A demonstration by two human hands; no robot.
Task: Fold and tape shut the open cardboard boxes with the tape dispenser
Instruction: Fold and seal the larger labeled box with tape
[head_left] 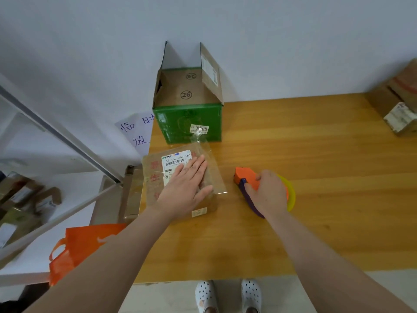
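We note the left hand (187, 179) flat, fingers straight and together, pressing the top of the brown box (150, 195) at centre frame, near the table's (316, 177) left edge. Right hand (267, 193) curls round the dispenser (247, 175), which sits on the table just right of that box. Above it stands the green box (187, 125), flaps up. We log more boxes (399, 105) at the far right and an orange bag (90, 242) at lower left.

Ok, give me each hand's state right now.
Left hand: open, fingers flat, pressing on the closed brown box.
Right hand: gripping the tape dispenser, which rests on the table.
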